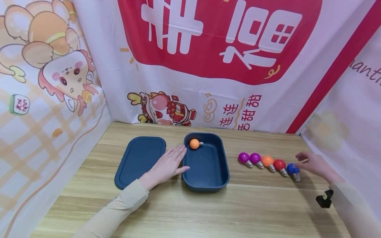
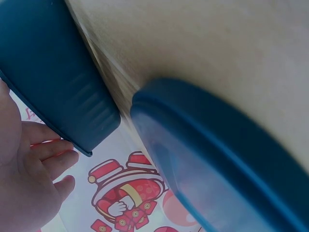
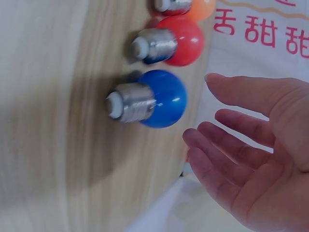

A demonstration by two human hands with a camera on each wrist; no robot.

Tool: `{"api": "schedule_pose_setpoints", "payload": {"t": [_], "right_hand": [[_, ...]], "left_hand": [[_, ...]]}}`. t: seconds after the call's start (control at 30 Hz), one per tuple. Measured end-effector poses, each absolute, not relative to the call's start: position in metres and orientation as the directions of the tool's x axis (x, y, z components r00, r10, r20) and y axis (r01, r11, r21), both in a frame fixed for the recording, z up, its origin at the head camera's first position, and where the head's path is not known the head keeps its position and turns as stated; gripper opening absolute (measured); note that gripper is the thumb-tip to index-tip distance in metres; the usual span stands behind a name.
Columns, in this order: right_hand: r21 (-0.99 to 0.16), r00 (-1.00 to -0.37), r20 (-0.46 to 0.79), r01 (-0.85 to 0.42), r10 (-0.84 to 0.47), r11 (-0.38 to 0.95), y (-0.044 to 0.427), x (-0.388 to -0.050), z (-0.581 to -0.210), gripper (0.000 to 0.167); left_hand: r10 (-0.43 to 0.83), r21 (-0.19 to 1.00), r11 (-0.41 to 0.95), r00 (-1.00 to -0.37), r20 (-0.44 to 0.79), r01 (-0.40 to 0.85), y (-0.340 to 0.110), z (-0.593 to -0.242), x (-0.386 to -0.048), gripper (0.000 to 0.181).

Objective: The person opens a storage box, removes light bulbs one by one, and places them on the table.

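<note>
My left hand [image 1: 167, 164] rests its straight fingers on the left rim of a dark blue rectangular box [image 1: 205, 190]. Inside that box, near its far left corner, lies an orange light bulb [image 1: 194, 143]. My right hand [image 3: 256, 154] hovers beside a blue bulb [image 3: 164, 99], fingers spread and slightly bent, holding nothing. The blue bulb is at the right end of a row on the table. To its left are a red bulb [image 1: 279, 164], another orange bulb [image 1: 267, 161] and two purple bulbs [image 1: 255, 158], all with metal screw bases.
A flat dark blue lid [image 1: 140, 160] lies on the wooden table [image 1: 190, 215] left of the box. Printed cloth [image 1: 190, 76] hangs behind the table and on both sides. A small black object [image 1: 324, 199] is by the right sleeve.
</note>
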State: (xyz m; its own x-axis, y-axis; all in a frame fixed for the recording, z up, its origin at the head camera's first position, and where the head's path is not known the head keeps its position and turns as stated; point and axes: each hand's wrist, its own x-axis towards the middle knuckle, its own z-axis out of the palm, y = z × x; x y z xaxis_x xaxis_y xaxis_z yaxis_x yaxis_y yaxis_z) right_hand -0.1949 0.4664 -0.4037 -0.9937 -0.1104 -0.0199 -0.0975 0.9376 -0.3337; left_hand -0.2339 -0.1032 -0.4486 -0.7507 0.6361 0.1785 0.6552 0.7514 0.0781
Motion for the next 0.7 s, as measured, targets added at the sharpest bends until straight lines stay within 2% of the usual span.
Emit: {"api": "schedule_pose_setpoints", "payload": {"t": [0.5, 0.7], "right_hand": [[-0.329, -0.982, -0.017, -0.171, -0.187, 0.929, 0.417, -0.218, -0.384, 0.045], [-0.315, -0.982, -0.047, -0.159, -0.183, 0.936, 0.392, -0.226, -0.375, 0.045]], "left_hand": [[0.643, 0.070, 0.748, -0.747, 0.170, 0.660, -0.104, -0.446, -0.234, 0.080], [0.643, 0.080, 0.746, -0.747, 0.167, 0.661, -0.104, -0.446, -0.233, 0.079]]}}
